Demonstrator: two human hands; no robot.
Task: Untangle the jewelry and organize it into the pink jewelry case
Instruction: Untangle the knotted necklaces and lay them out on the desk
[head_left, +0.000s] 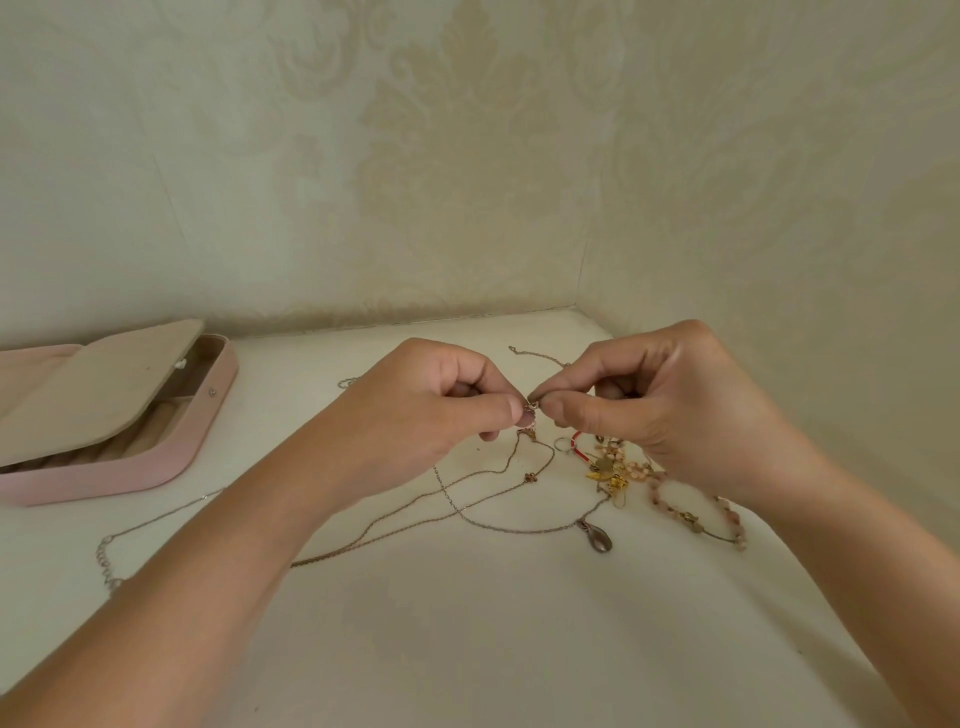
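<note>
Both hands are raised over the white desk (467, 649), fingertips meeting. The left hand (441, 400) pinches a small pinkish piece (529, 415) between thumb and forefinger, its other fingers curled in. The right hand (660, 410) pinches the same piece from the other side, also narrow and curled. A thin chain (511, 457) hangs from the piece down to the desk, where it loops across other chains.

A drop-shaped pendant (597, 538) lies on one loop, nearer the person. Below the right hand sits a tangled heap (608, 467) of gold charms, a ring and a red cord, with a pink beaded bracelet (696, 512) just beside it. A silver chain (109, 561) runs under the left forearm.

The pink jewelry case (104, 478) stands at the left edge, well apart from the hands, with a beige flap (104, 395) tilted over its compartments. Patterned wallpaper (467, 156) covers the walls behind.
</note>
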